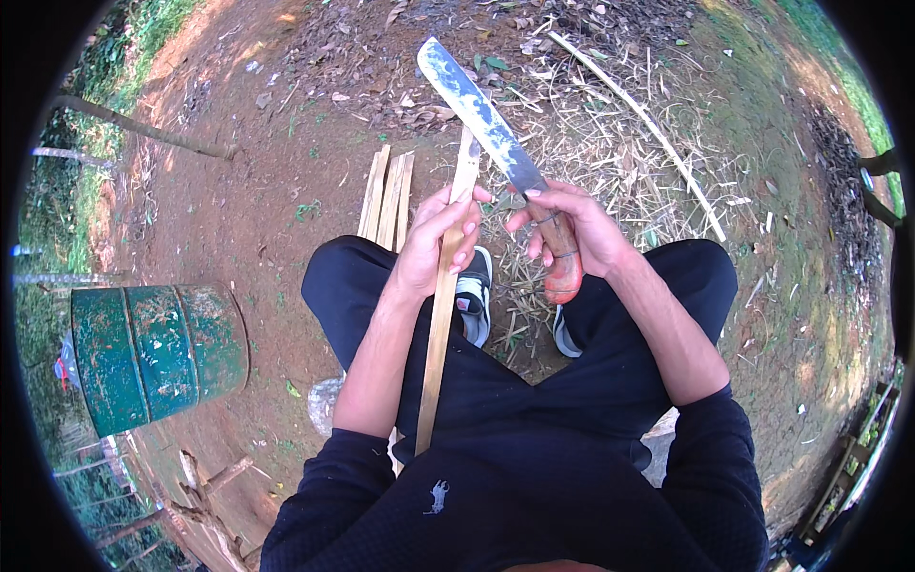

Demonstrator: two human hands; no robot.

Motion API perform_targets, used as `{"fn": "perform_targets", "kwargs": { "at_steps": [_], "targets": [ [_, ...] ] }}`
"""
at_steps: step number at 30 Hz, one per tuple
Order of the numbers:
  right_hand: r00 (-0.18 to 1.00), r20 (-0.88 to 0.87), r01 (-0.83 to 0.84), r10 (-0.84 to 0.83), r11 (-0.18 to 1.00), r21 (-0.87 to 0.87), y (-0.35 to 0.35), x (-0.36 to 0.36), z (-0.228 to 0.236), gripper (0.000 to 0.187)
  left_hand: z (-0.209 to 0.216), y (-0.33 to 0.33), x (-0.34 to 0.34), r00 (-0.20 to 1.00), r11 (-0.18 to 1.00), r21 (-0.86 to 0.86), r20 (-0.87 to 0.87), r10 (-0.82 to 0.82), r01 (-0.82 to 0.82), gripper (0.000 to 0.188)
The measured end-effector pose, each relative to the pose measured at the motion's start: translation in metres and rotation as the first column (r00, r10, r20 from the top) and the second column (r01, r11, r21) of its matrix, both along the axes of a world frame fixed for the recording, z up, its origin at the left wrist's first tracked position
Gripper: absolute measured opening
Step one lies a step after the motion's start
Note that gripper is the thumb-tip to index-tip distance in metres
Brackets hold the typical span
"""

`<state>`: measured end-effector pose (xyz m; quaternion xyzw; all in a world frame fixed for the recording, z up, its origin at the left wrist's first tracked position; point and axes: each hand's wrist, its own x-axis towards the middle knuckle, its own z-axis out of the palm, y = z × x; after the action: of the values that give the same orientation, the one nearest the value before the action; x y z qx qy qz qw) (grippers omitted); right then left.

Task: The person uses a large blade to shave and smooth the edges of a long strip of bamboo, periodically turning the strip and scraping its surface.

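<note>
1. L grip (438, 240) is clasping strip (440, 324), ends sticking out both sides.
2. R grip (589, 229) is holding machete (513, 162) by handle (560, 253).
3. Shavings (591, 157) are lying ahead of R grip: some cutting's prob. done.
4. More strips (389, 200) are lying L of L grip; amt left, can't tell.

Reddish-brown earthen ground (257, 210), greenish toward the right, carries a scatter of thin, pale wood slivers (596, 143); a long, narrow, straw-coloured strip (637, 106) lies over their right part. Dry brown leaves (410, 103) litter the far side. Flat, light-yellow wooden slats (391, 200) lie close together. A rust-flecked green metal drum (157, 348) stands at left.
</note>
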<state>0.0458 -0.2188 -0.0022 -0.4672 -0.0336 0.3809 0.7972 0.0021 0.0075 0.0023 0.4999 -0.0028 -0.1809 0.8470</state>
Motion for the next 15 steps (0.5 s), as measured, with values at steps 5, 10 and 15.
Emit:
{"fn": "perform_targets", "kwargs": {
  "at_steps": [5, 10, 15],
  "targets": [
    [0.997, -0.037, -0.074, 0.074, 0.997, -0.019, -0.005, 0.001, -0.007, 0.036, 0.000, -0.003, 0.000, 1.000, 1.000, 0.005, -0.007, -0.015, 0.015, 0.035],
    [0.990, -0.085, -0.086, 0.111, 0.963, 0.254, -0.005, -0.003, -0.003, 0.055, 0.002, -0.004, 0.002, 1.000, 1.000, 0.012, -0.010, -0.001, 0.001, 0.036],
    [0.970, -0.170, -0.039, 0.174, 0.801, 0.597, -0.003, -0.008, 0.003, 0.075, 0.004, -0.002, 0.002, 0.999, 0.999, 0.007, -0.022, 0.037, -0.036, 0.037]
  ]
}}
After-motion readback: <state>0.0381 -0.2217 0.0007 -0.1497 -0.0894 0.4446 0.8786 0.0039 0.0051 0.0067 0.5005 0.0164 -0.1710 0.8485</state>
